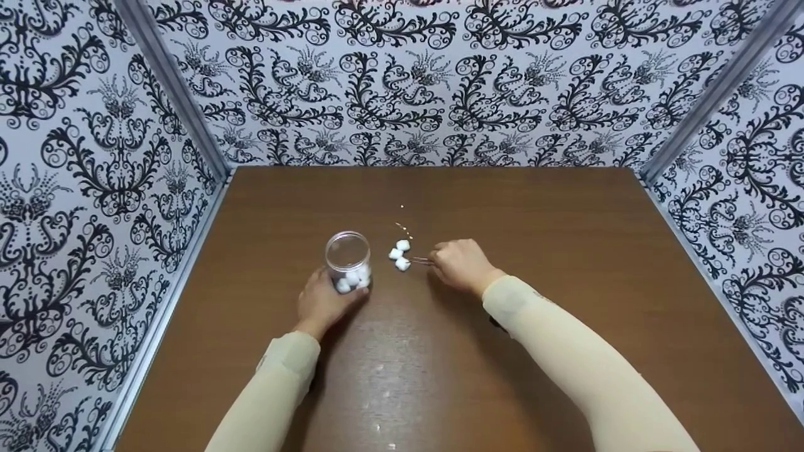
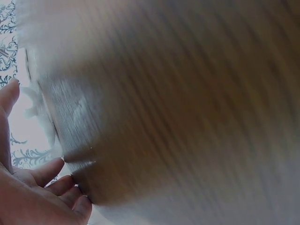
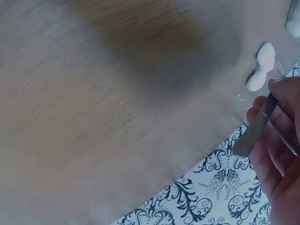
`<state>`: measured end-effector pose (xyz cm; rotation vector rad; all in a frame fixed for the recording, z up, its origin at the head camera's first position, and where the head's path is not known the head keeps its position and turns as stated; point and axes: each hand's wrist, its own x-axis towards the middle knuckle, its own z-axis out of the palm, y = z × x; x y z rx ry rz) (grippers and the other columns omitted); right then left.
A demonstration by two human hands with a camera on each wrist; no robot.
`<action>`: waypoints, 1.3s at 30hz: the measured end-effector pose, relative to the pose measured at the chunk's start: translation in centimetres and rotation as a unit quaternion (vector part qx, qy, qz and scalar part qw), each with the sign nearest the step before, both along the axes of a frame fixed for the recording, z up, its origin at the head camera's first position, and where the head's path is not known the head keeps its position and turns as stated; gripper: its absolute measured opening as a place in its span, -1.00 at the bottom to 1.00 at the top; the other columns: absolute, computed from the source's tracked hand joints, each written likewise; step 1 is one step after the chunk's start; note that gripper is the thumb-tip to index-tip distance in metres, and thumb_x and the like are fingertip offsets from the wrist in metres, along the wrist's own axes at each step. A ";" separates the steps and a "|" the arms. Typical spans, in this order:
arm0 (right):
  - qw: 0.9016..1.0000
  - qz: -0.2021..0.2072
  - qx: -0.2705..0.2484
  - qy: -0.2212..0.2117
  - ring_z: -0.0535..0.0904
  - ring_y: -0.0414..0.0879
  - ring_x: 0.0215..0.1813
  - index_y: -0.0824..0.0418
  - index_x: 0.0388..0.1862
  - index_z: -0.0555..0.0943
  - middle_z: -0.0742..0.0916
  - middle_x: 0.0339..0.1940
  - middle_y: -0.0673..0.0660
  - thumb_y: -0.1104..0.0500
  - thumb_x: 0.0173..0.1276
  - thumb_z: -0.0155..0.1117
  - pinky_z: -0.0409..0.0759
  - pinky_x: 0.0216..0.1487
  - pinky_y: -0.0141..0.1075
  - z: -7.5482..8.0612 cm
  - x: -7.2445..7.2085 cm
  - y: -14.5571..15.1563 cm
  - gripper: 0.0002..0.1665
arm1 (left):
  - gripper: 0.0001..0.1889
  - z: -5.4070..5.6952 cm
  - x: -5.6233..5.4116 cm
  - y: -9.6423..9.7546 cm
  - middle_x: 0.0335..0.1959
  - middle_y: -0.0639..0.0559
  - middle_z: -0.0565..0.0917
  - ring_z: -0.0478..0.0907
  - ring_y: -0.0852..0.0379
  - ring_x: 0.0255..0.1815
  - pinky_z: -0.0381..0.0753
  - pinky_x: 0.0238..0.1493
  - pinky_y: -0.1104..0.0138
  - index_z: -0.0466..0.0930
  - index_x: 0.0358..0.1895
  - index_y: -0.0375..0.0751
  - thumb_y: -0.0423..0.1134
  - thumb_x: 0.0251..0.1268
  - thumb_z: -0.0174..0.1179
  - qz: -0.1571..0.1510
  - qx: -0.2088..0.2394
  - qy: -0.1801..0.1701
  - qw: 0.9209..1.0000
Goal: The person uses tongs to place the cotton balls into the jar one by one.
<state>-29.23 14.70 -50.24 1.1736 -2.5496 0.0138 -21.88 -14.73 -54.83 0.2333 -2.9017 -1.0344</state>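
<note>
My left hand curls round the lower part of a clear jar standing with its mouth up. Several white puffy pieces lie at the jar's bottom. In the left wrist view the jar is a bright blur between thumb and fingers. My right hand pinches a metal fork, its broad flat handle pointing back across the fingers. The thin tines reach left to the nearest of three loose white pieces, which sit clustered on the table between both hands.
Small pale crumbs dot the brown wooden table just beyond the loose pieces. Patterned black-and-white walls enclose the table's back and both sides, with grey metal posts at the corners.
</note>
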 end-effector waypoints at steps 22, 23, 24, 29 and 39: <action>1.000 0.001 0.005 -0.014 0.63 0.04 -0.52 0.14 -0.51 0.71 0.68 -0.53 0.05 0.20 0.18 0.43 0.56 -0.53 -0.02 -1.1 -0.4 -0.6 -0.90 | -0.05 -0.3 -0.1 0.0 0.29 -0.21 0.49 0.43 -0.20 0.27 0.35 0.22 -0.14 0.41 0.35 -0.29 0.28 -0.03 0.44 -0.002 -0.011 0.011 1.000; 1.000 0.000 0.005 -0.014 0.63 0.03 -0.53 0.13 -0.51 0.70 0.68 -0.54 0.04 0.19 0.18 0.42 0.56 -0.54 -0.02 -1.1 -0.4 -0.6 -0.90 | -0.05 -0.3 -0.1 0.0 0.29 -0.22 0.49 0.43 -0.20 0.27 0.35 0.22 -0.14 0.41 0.35 -0.29 0.28 -0.03 0.44 -0.002 -0.010 0.012 1.000; 1.000 -0.001 0.006 -0.013 0.62 0.03 -0.53 0.13 -0.52 0.70 0.68 -0.54 0.04 0.19 0.18 0.42 0.55 -0.54 -0.02 -1.2 -0.5 -0.6 -0.89 | -0.05 -0.3 -0.1 0.0 0.29 -0.22 0.49 0.42 -0.20 0.28 0.35 0.22 -0.14 0.41 0.35 -0.29 0.27 -0.02 0.44 -0.002 -0.010 0.012 1.000; 1.000 -0.007 0.012 -0.010 0.61 0.02 -0.55 0.12 -0.56 0.68 0.67 -0.56 0.04 0.18 0.19 0.39 0.54 -0.56 -0.02 -1.3 -0.5 -0.7 -0.85 | -0.04 -0.3 -0.1 0.0 0.31 -0.23 0.47 0.41 -0.20 0.29 0.33 0.23 -0.15 0.39 0.37 -0.29 0.27 -0.02 0.45 -0.003 -0.009 0.010 1.000; 1.000 -0.006 0.010 0.020 0.57 -0.01 -0.63 0.10 -0.67 0.60 0.64 -0.61 0.00 0.22 0.18 0.29 0.49 -0.66 -0.06 -1.6 -0.6 -0.7 -0.77 | -0.02 -0.2 0.0 0.0 0.31 -0.22 0.46 0.39 -0.19 0.31 0.32 0.25 -0.13 0.37 0.39 -0.27 0.29 -0.02 0.44 -0.006 -0.008 0.009 1.000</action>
